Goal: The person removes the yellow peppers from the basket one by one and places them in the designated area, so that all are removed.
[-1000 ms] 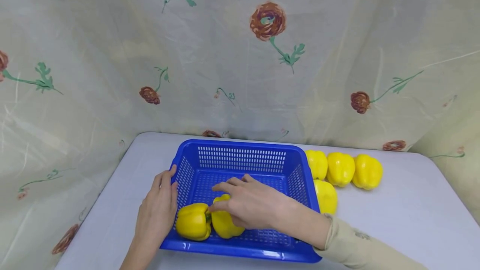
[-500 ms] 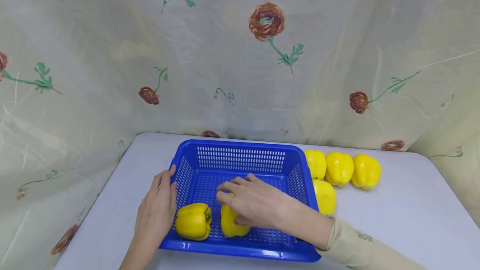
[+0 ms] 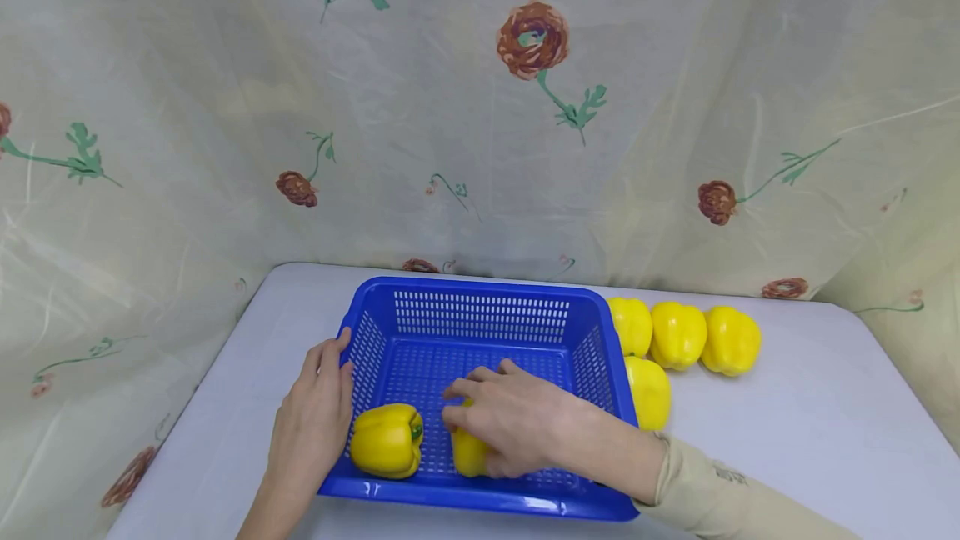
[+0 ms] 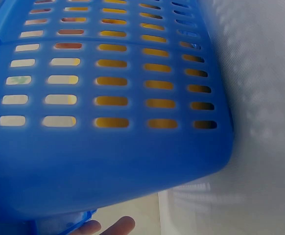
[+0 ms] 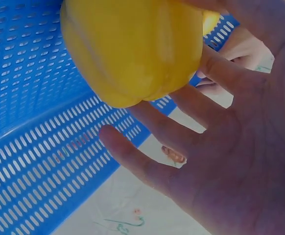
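Observation:
My right hand [image 3: 517,419] grips a yellow bell pepper [image 3: 468,450] inside the blue plastic basket [image 3: 480,503], thumb and fingers around its sides. From the right wrist view, the smooth underside of that pepper [image 5: 132,54] shows against the spread fingers. To its left in the basket lies a second yellow bell pepper [image 3: 386,442] on its side, green stem pointing right. My left hand [image 3: 311,415] rests along the basket's left wall, fingertips at the rim. The left wrist view has the slotted outer wall [image 4: 108,156] up close, with fingertips [image 4: 120,226] just past it.
Several more yellow bell peppers stand on the white table right of the basket: three in a back row, including one [image 3: 678,336] in its middle, and another [image 3: 649,394] in front, partly behind the basket rim. A flowered curtain [image 3: 420,107] hangs behind the table [image 3: 795,423].
My right hand has slid its bell pepper to the right, so a gap now separates it from the left pepper. The left hand and the basket have stayed in place.

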The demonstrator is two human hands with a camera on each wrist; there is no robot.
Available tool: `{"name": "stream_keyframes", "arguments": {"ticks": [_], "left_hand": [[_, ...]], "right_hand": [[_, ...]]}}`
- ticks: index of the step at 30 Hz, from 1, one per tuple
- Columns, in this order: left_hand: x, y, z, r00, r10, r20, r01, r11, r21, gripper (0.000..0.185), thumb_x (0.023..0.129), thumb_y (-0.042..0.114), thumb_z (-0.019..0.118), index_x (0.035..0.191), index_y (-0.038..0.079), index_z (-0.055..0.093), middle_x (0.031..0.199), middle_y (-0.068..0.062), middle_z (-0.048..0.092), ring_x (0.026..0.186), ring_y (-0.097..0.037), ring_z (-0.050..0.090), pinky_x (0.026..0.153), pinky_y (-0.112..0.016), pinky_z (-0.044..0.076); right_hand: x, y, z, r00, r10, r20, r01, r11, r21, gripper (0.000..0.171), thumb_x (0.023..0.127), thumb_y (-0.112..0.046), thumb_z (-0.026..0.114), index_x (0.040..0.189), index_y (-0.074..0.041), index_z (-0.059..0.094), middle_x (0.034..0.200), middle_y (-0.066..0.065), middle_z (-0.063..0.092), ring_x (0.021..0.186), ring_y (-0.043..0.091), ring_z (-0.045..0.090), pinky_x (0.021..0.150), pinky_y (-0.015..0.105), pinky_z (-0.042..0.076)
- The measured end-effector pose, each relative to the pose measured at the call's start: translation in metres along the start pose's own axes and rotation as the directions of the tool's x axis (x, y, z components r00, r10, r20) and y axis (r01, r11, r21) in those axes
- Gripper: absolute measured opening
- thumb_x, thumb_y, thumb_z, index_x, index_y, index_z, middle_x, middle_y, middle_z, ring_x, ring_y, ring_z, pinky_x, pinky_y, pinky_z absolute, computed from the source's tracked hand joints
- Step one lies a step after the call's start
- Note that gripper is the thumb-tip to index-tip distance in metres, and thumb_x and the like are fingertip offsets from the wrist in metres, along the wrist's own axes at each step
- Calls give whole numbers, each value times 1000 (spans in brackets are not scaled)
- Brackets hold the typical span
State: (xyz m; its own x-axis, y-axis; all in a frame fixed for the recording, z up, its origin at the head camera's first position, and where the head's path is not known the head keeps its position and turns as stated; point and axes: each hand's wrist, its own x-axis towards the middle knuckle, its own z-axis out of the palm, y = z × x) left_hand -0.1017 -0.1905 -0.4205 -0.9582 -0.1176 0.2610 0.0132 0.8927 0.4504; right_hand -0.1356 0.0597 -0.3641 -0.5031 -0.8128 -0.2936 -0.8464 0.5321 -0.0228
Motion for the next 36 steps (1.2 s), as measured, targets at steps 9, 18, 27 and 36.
{"name": "stream_keyframes", "arguments": {"ticks": [9, 18, 27, 36], "left_hand": [[1, 0, 0, 1000, -8, 11, 8, 1000, 0, 45, 112, 13, 56, 155, -2, 52, 146, -32, 60, 80, -37, 74, 62, -41, 65], [1, 1, -1, 999, -19, 27, 19, 1000, -2, 46, 113, 14, 55, 156, -2, 50, 147, -32, 59, 87, -41, 76, 68, -45, 67], [1, 0, -1, 1000, -15, 27, 15, 1000, 4, 46, 113, 14, 55, 156, -1, 50, 147, -32, 60, 79, -37, 74, 61, -39, 64], [1, -1, -1, 1000, -9, 29, 9, 1000, 5, 46, 113, 14, 55, 156, -1, 50, 147, -31, 60, 71, -30, 69, 56, -33, 60]], "right_hand": [[-1, -1, 2, 1000, -1, 6, 1, 1000, -8, 62, 89, -41, 90, 144, -37, 62, 141, -3, 68, 116, 19, 70, 106, 47, 61], [1, 2, 7, 990, 39, -137, -53, 994, -97, 45, 95, -38, 84, 137, -30, 68, 141, 7, 64, 107, 24, 70, 92, 41, 64], [-6, 0, 3, 991, 136, 0, -136, 990, -32, 82, 79, -21, 98, 150, -30, 59, 156, 4, 57, 128, 28, 67, 109, 51, 60], [-13, -1, -2, 982, 186, 42, -186, 982, -8, 90, 76, -31, 101, 154, -24, 57, 156, 3, 59, 128, 27, 69, 113, 51, 58]]}}
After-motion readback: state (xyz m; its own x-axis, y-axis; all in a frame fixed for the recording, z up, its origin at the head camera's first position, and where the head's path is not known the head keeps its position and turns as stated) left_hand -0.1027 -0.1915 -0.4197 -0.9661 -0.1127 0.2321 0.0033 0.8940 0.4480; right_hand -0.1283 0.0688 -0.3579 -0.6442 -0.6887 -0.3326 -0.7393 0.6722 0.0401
